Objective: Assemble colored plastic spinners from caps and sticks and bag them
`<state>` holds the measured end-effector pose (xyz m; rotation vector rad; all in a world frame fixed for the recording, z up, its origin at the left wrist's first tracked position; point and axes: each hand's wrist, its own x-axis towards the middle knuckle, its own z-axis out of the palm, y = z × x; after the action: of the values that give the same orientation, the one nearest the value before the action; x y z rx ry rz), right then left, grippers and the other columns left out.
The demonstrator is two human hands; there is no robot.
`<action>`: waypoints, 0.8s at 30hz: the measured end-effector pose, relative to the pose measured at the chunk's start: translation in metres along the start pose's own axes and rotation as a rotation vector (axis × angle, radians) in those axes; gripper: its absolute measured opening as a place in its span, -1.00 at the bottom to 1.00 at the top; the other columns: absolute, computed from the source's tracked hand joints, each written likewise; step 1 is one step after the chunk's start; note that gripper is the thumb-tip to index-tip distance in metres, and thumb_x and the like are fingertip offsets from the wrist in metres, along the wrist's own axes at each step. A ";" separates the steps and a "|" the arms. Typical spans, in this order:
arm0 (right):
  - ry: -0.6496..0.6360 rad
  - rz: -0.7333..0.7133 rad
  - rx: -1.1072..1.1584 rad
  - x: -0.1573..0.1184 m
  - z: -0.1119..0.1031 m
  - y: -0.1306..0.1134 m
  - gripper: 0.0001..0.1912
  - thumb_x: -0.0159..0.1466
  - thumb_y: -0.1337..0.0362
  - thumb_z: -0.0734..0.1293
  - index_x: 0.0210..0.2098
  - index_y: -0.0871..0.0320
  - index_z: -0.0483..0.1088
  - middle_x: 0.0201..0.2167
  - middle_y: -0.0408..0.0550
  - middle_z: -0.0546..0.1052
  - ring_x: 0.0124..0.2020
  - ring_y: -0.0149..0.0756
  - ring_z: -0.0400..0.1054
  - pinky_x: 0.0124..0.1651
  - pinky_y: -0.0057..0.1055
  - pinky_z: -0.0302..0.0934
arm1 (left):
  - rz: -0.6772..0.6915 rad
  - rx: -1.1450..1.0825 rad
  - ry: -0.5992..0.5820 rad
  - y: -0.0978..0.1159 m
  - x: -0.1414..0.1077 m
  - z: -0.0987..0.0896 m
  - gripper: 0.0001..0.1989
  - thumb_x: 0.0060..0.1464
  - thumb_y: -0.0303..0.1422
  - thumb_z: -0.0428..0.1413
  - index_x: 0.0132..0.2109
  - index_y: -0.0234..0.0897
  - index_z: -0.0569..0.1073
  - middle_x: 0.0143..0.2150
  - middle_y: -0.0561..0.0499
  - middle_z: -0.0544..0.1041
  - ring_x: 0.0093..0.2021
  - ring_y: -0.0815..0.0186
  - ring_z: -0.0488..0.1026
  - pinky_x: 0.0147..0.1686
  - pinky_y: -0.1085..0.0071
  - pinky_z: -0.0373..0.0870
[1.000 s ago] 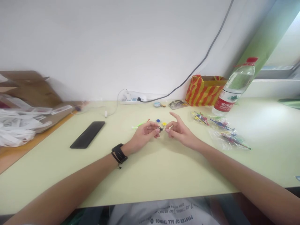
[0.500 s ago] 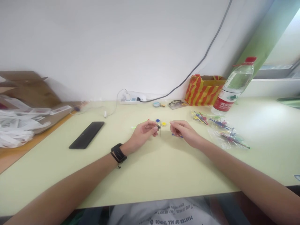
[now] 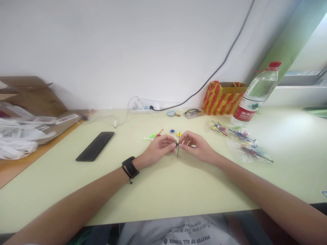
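My left hand (image 3: 160, 148) is closed in a pinch on a small black part with a thin dark rod (image 3: 178, 153), which stands nearly upright between my hands. From the other side, the thumb and forefinger of my right hand (image 3: 200, 147) close on the same part. Its exact shape is hidden by the fingertips. Just beyond my left fingers lie thin green, white and red plastic pieces (image 3: 155, 135). A blue round piece (image 3: 172, 131) and a yellow round piece (image 3: 179, 134) sit past the fingertips. Something blue shows partly under my right hand.
Several clear bags of coloured plastic parts (image 3: 244, 139) lie to the right, near a large water bottle (image 3: 247, 109) and a striped paper bag (image 3: 219, 102). A black phone (image 3: 95, 146) lies left. A power strip (image 3: 143, 108) runs along the wall; a cardboard box (image 3: 33, 92) stands far left.
My right hand has moved left and met the black part in my left hand, where before there was a gap. The rod shows longer now, and the left hand has shifted slightly right and nearer.
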<state>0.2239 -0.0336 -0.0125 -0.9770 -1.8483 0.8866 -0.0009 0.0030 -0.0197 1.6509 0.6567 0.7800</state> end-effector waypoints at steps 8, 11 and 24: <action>0.053 -0.126 -0.182 -0.005 -0.001 0.004 -0.62 0.41 0.13 0.29 0.20 -0.03 0.29 -0.24 -0.07 0.51 -0.39 -0.29 0.36 -0.26 -0.29 0.34 | -0.004 -0.026 0.045 0.000 0.002 -0.003 -0.66 0.20 -0.12 0.27 -0.06 -0.31 0.52 -0.27 -0.06 0.57 -0.25 0.26 0.55 -0.16 0.30 0.53; 0.078 -0.170 -0.265 -0.008 -0.003 0.003 -0.34 0.42 0.12 0.28 0.44 -0.11 0.00 -0.14 -0.06 0.48 -0.38 -0.30 0.36 -0.22 -0.28 0.35 | -0.028 -0.047 0.057 -0.001 0.004 -0.005 -0.65 0.18 -0.13 0.28 -0.07 -0.32 0.53 -0.29 -0.06 0.57 -0.24 0.25 0.56 -0.15 0.29 0.52; 0.094 -0.044 -0.278 0.005 -0.017 0.006 -0.42 0.46 -0.10 0.16 -0.58 0.11 0.17 -0.56 -0.16 0.27 -0.51 -0.35 0.16 -0.38 -0.35 0.10 | -0.037 -0.099 0.111 -0.006 0.006 -0.011 -0.62 0.15 -0.11 0.31 -0.04 -0.31 0.54 -0.17 -0.11 0.60 -0.23 0.26 0.57 -0.14 0.29 0.52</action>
<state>0.2390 -0.0227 -0.0095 -1.1224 -1.9375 0.5563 -0.0059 0.0161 -0.0230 1.5095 0.7135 0.8682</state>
